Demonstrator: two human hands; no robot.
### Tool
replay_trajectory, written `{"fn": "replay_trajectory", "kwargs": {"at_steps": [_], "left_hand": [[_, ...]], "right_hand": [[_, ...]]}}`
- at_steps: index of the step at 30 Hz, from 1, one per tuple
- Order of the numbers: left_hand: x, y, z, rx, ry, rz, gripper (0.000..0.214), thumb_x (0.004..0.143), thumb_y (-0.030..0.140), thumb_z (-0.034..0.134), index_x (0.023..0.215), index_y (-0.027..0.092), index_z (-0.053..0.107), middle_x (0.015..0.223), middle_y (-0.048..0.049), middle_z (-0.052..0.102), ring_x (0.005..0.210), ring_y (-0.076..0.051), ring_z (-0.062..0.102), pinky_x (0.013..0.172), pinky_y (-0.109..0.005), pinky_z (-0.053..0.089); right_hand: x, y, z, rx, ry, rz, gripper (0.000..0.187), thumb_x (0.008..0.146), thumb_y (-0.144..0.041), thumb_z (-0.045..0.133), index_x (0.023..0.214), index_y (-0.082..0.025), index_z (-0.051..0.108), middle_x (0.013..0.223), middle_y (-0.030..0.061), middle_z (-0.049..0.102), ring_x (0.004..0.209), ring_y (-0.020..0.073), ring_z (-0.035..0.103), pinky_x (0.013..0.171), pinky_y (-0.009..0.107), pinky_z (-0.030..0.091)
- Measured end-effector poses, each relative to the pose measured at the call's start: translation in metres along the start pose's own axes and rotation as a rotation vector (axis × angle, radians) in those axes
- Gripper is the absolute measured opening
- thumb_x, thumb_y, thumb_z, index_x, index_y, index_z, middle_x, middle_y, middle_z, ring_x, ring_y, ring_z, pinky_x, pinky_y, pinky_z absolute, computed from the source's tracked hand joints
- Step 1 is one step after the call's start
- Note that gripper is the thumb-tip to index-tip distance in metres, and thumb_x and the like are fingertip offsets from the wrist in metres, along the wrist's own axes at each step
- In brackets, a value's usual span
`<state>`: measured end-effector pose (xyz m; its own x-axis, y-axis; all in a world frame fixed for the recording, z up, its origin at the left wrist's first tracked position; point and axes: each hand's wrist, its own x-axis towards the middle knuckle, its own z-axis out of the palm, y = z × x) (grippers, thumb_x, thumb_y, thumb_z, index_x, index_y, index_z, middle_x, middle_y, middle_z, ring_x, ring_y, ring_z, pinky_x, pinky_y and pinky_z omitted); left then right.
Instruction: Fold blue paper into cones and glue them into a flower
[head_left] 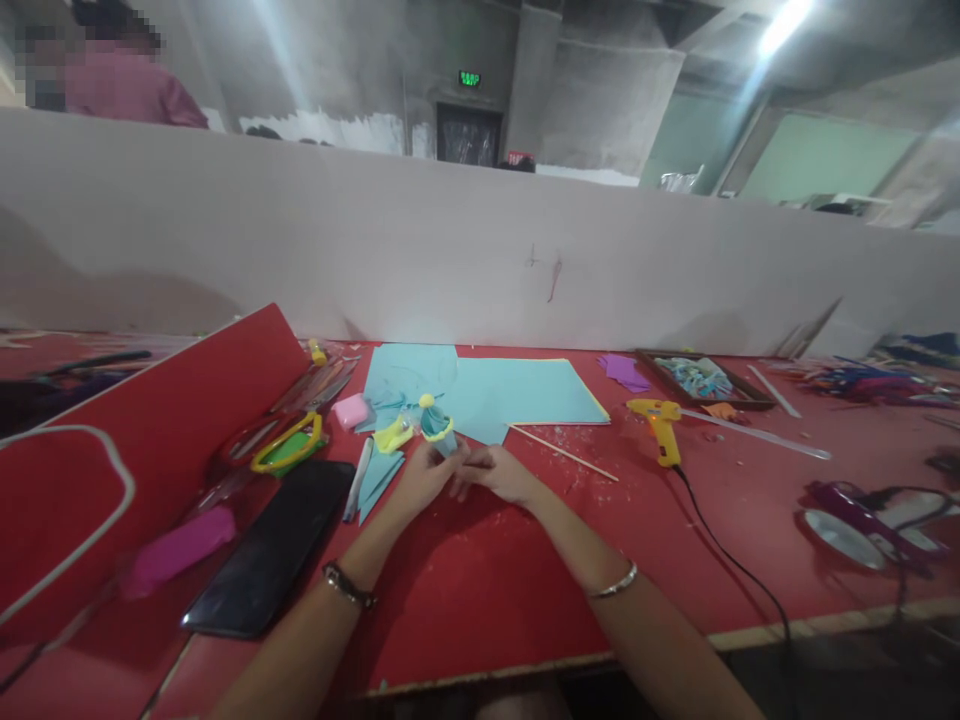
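A small light blue paper craft (pixel 437 428), with a yellow scalloped edge and a yellow ball on top, stands tilted in my left hand (pixel 431 478), whose fingers close round its lower part. My right hand (pixel 504 474) meets it from the right, fingers curled together at the left fingertips; what they pinch is hidden. Just left of the craft lie a crumpled yellow piece (pixel 394 434) and folded light blue paper pieces (pixel 379 480). Behind both hands, light blue paper sheets (pixel 525 390) are spread on the red table (pixel 480 600).
To the right lie a yellow glue gun (pixel 663 428) with its cord, a wooden stick (pixel 564 453) and a tray (pixel 750 402) of scraps. On the left are a black phone (pixel 274 548), yellow-handled scissors (pixel 289 445) and a pink block (pixel 350 411). A white partition (pixel 375 250) stands behind.
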<state>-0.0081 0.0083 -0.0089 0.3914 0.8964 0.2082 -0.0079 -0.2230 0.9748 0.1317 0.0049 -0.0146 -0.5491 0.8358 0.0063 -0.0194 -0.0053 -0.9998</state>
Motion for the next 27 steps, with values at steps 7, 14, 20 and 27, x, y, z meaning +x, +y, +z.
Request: {"fn": "replay_trajectory", "kwargs": {"at_steps": [7,14,20,27], "left_hand": [[0.002,0.0072,-0.0001,-0.025,0.211,-0.014,0.028,0.063,0.043,0.058,0.059,0.017,0.049,0.05,0.0039,0.05,0.047,-0.009,0.048,0.047,-0.022,0.041],[0.0037,0.0056,-0.0034,-0.056,0.262,-0.079,0.026,0.06,0.041,0.059,0.067,0.016,0.052,0.058,0.0031,0.053,0.054,-0.011,0.052,0.053,-0.024,0.044],[0.0032,0.005,-0.0041,0.005,0.223,-0.044,0.027,0.063,0.042,0.057,0.067,0.016,0.051,0.055,0.004,0.049,0.053,-0.01,0.048,0.051,-0.023,0.04],[0.0025,0.0104,-0.0063,0.113,0.199,0.05,0.029,0.065,0.042,0.058,0.055,0.017,0.047,0.048,0.0047,0.045,0.048,-0.009,0.042,0.049,-0.023,0.038]], "right_hand": [[-0.0001,0.001,-0.0009,0.058,0.007,0.003,0.042,0.062,-0.05,0.065,0.077,-0.01,0.064,0.059,0.0017,0.064,0.052,0.0111,0.059,0.058,0.025,0.044],[-0.0006,-0.0008,-0.0001,0.048,0.015,0.014,0.045,0.064,-0.054,0.062,0.074,-0.01,0.062,0.058,0.002,0.063,0.051,0.0106,0.057,0.059,0.026,0.044],[-0.0007,-0.0008,0.0,-0.006,0.019,0.007,0.045,0.064,-0.056,0.06,0.066,-0.011,0.059,0.057,0.0018,0.062,0.052,0.0099,0.056,0.059,0.025,0.043],[0.0008,0.0009,0.002,-0.098,0.017,-0.016,0.045,0.07,-0.057,0.053,0.065,-0.013,0.056,0.058,0.0011,0.06,0.051,0.0094,0.054,0.057,0.023,0.043]]}}
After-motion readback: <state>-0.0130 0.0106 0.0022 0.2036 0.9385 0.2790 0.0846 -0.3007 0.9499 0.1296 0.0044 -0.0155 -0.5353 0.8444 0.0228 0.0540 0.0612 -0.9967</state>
